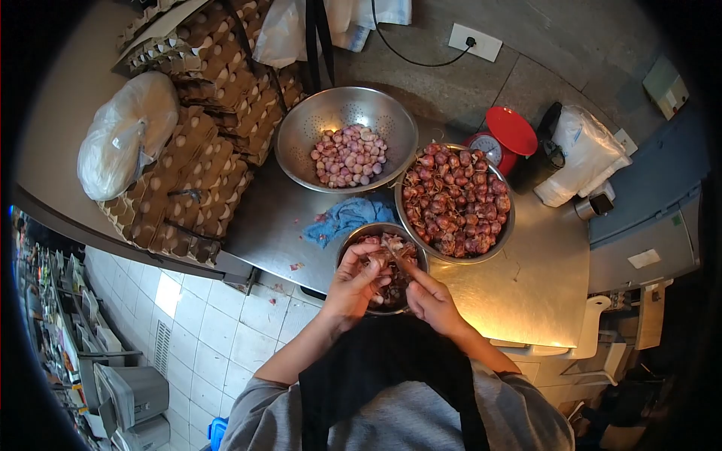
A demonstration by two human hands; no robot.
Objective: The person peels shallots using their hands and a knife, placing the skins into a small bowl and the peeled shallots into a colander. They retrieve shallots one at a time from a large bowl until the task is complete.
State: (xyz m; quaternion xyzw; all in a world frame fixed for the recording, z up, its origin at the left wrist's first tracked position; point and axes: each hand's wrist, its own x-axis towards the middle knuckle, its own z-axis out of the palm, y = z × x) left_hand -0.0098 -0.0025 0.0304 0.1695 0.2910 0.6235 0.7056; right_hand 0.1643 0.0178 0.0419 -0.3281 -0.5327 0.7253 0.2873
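At table [519,297] | colander [297,143]: peeled shallots [350,156] | bowl [460,260]: unpeeled shallots [455,199] | small bowl [362,228]: skins [395,289]

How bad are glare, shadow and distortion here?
Head view: strong fisheye, black corners, straight edges bowed; head view: warm glare on the right part of the table, a bright patch on the floor; head view: lower right sinks into shadow; head view: fine detail between left hand and right hand hard to make out.

L hand [353,284] raised, thumb & fingers curled in pinch (tips blurry, exact contact hard to tell). R hand [432,299] closed in grip, index extended twd L. L forearm [297,353], R forearm [487,350] bare, angled in.
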